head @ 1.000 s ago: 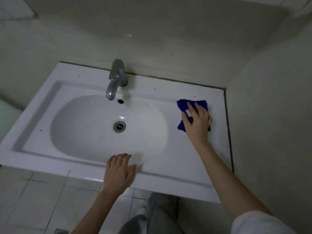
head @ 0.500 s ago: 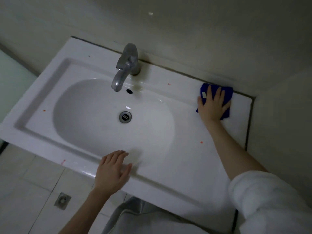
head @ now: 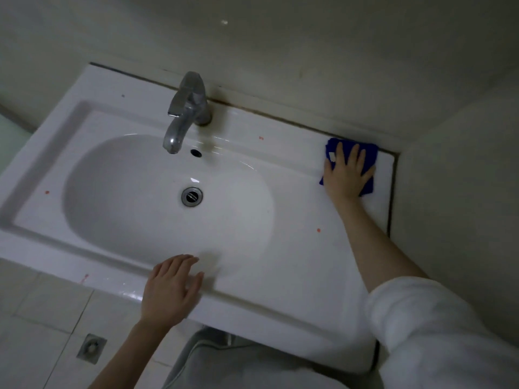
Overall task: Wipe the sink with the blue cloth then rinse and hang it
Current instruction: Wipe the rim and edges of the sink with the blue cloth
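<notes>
The white sink (head: 280, 276) fills the middle of the view. A folded blue cloth (head: 370, 153) lies on its flat ledge in the far right corner, close to the wall. My right hand (head: 346, 172) presses flat on the cloth with straight, spread fingers. My left hand (head: 171, 287) rests with straight fingers on the sink's front rim, just before the basin. The basin holds a metal drain (head: 191, 196).
A chrome tap (head: 186, 113) stands at the back of the basin. Walls close in behind and on the right. Small red specks dot the ledge (head: 318, 230). Below the sink are floor tiles with a floor drain (head: 91, 348).
My right hand has slid the cloth away from me along the right ledge, up into the back corner. My left hand has stayed on the front rim. The view has shifted closer.
</notes>
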